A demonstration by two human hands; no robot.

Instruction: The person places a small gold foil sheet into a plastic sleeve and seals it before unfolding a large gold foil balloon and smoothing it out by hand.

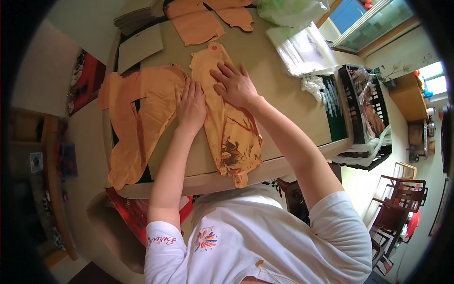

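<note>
A flat, deflated foil balloon [231, 137], shiny orange-gold with a tab at its near end, lies lengthwise on the table in front of me. My left hand [191, 108] rests on its left edge, fingers extended and close together. On the balloon's upper part lies my right hand [235, 86], open with its fingers spread. Neither hand grips anything. Left of my left hand is a pile of similar flat foil balloons [146, 113], with curved outlines and overlapping layers. A small round red mark shows near the far end of the middle balloon.
More flat foil pieces [194, 21] lie at the table's far side, near a grey card [141, 47]. Clear plastic sleeves [305, 49], a greenish plastic bag [288, 12], white ties [313, 87] and pale straws [332, 98] sit at the right. A black crate [366, 104] stands beyond the table's right edge.
</note>
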